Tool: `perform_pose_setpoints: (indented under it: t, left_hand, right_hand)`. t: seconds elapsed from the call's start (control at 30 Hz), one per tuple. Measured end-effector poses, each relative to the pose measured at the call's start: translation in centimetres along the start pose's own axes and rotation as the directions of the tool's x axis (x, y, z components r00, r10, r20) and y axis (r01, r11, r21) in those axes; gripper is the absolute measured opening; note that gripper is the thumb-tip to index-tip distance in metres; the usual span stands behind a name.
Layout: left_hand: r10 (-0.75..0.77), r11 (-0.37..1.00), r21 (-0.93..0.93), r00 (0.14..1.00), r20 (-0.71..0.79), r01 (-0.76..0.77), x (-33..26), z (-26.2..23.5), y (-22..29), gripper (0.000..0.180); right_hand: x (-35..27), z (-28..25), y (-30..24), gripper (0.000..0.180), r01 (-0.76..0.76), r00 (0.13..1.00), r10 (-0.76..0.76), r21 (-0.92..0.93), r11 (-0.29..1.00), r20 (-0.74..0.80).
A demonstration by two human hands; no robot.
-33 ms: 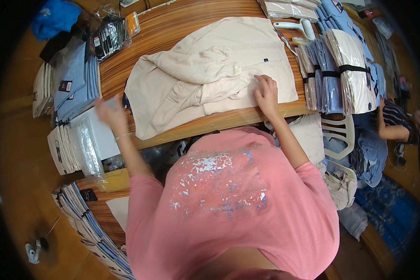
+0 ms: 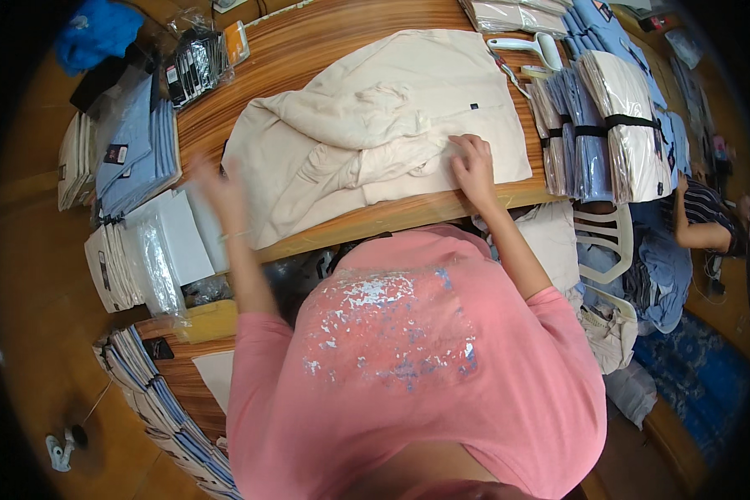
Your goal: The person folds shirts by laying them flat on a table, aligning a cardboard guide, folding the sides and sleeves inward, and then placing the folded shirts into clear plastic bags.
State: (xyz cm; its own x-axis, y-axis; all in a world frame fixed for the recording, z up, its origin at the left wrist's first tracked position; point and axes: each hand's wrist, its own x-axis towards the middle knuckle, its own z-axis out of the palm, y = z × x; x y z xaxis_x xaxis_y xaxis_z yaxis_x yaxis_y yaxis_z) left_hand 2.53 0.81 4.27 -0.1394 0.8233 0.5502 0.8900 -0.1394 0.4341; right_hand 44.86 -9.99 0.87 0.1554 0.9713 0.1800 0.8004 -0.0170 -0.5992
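Cream garment [image 2: 375, 125] lies under my right hand [image 2: 472, 162], fingers spread flat; my left hand [image 2: 221, 187] is blurred, fingers unreadable.

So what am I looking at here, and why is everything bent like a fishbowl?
There is no machine: a person in a pink top wears a wide-angle head camera looking down, which curves straight edges. The right hand presses flat on a cream garment spread on the wooden table. The left hand is blurred, raised near the garment's left edge, holding nothing I can make out. Bundles of folded blue shirts sit to the right, bagged stacks to the left.
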Motion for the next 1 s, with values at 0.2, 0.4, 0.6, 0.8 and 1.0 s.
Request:
perform_pose_setpoints:
  t: [0.2,0.4,0.6,0.8,1.0]
  left_hand:
    - [0.404,0.915,-0.234,0.723,0.56,-0.33,-6.5,10.0,17.4,0.039]
    - [0.497,0.833,-0.529,0.641,0.585,-0.163,-6.0,8.7,16.7,0.029]
    - [0.499,0.781,-0.531,0.84,0.214,-0.328,-4.2,2.9,15.8,0.055]
    - [0.066,0.981,0.149,0.941,0.333,-0.122,0.7,3.6,6.2,0.077]
    - [-0.048,0.999,0.024,0.758,0.65,0.042,0.9,4.1,-0.3,0.05]
  right_hand:
    - [3.3,1.4,-3.2,0.07,0.25,0.964,-0.249,-0.006,0.968,0.097]
    - [5.7,2.1,-4.3,0.062,0.226,0.919,-0.278,0.205,0.953,0.281]
    - [11.4,-1.3,-5.4,0.03,0.278,0.879,-0.391,0.372,0.886,0.274]
    - [16.5,-11.9,-13.9,0.036,0.643,0.724,-0.673,0.205,0.738,0.153]
    - [17.3,-25.7,-19.3,0.026,0.555,0.824,-0.566,-0.204,0.806,0.006]
